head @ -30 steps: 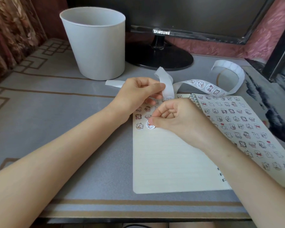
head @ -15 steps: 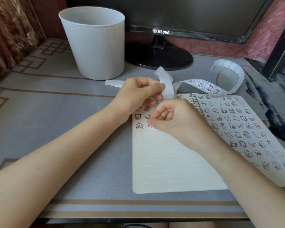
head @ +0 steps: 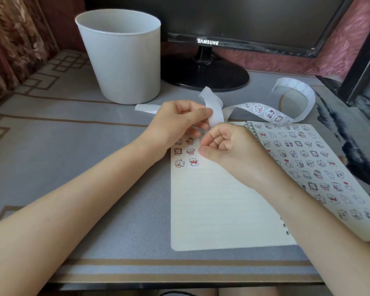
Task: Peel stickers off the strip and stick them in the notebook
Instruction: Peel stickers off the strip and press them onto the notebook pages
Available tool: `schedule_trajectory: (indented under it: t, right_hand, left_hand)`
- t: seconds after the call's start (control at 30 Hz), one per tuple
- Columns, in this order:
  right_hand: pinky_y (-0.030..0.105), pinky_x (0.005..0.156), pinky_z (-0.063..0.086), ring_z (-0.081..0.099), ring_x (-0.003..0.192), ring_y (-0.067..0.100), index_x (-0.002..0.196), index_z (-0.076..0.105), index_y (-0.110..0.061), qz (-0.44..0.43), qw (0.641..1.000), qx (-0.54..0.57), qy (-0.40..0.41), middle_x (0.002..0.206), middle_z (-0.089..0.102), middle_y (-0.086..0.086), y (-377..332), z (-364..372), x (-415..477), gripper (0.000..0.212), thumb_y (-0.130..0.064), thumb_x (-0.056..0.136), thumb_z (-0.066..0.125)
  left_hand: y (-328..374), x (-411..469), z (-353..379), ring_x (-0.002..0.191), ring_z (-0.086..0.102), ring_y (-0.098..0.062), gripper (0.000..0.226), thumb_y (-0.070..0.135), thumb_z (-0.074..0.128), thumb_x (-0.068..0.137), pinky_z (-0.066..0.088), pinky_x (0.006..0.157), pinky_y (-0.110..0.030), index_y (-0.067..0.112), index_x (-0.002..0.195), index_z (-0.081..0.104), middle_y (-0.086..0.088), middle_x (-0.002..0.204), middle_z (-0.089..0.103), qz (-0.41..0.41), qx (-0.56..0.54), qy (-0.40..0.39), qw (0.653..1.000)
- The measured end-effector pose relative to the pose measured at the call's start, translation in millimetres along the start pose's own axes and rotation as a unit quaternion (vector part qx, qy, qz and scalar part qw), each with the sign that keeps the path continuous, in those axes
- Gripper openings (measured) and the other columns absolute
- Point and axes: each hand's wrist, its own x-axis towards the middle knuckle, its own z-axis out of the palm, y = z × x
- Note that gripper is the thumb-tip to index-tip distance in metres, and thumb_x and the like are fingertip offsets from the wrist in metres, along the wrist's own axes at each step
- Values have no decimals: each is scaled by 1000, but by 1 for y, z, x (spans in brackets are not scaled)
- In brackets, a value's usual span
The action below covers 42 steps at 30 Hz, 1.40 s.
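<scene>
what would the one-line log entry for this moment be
left hand: pinches strip | right hand: curled over left page of notebook, no sticker seen | right page: covered in stickers | strip: stickers remain

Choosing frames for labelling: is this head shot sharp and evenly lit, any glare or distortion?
Head view: soft, even light, no glare on the notebook; its stickers slightly soft but readable; wide-angle stretch enlarges the forearms near the lens; the monitor is cropped at the top.
</scene>
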Motion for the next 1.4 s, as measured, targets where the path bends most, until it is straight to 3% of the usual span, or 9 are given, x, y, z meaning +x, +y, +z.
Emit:
schedule_trajectory:
  t: [0.2, 0.47, 0.67, 0.8, 1.0, 1.23, 1.4]
  right_hand:
    - [25, 59, 42, 49, 53, 0, 72, 61, -23, 4, 1000, 16, -1, 63, 58, -8, 1, 4, -1, 21, -24, 71, 81]
    - [21, 57, 39, 48, 53, 3, 74, 62, -22, -17, 1000, 19, 11, 62, 55, -11, -1, -2, -1, 15, -14, 79, 73]
    - [14, 63, 36, 49, 64, 2, 86, 64, -24, -111, 975, -46, 188, 81, 62, -16, -5, -26, 3, 7, -23, 82, 71]
    - [12, 66, 36, 55, 73, 5, 88, 64, -23, -114, 974, -63, 186, 81, 65, -14, -1, -30, 5, 10, -20, 82, 70]
    - [14, 66, 40, 58, 71, 4, 83, 66, -23, -112, 975, -65, 181, 73, 67, -12, 1, -27, 7, 11, -18, 78, 75]
    - [17, 71, 50, 61, 69, 4, 79, 69, -25, -125, 972, -4, 197, 74, 68, -11, -2, -29, 7, 16, -11, 77, 76]
    - [21, 74, 52, 65, 73, 9, 79, 68, -28, -119, 971, 7, 205, 76, 69, -10, -1, -30, 8, 18, -12, 77, 76]
  left_hand:
    - [0, 0, -1, 55, 59, -3, 15, 13, 63, 89, 49, 55, -15, -2, 90, 67, -4, 69, 64, 1, 0, 0, 1000]
    - [0, 0, -1, 58, 61, -4, 16, 14, 63, 89, 48, 54, -16, -2, 91, 67, -4, 71, 65, 2, -9, 0, 1000]
    - [2, -1, 0, 59, 62, -4, 17, 15, 63, 89, 48, 52, -16, -1, 92, 68, 1, 67, 66, 0, -17, -2, 1000]
    - [3, -1, 0, 63, 63, -5, 17, 17, 63, 89, 49, 53, -17, 1, 91, 68, 0, 71, 67, 8, -14, -2, 1000]
    - [5, -3, 0, 67, 63, -8, 13, 15, 62, 90, 48, 54, -18, 5, 85, 67, -4, 76, 67, 36, -17, 5, 999]
    - [6, -3, 1, 68, 65, -9, 15, 17, 57, 93, 49, 56, -17, 5, 91, 67, -9, 85, 67, 41, -63, -4, 997]
    - [3, -3, 3, 69, 64, -10, 14, 14, 63, 89, 51, 61, -18, 2, 93, 69, -7, 77, 67, 34, -28, -34, 998]
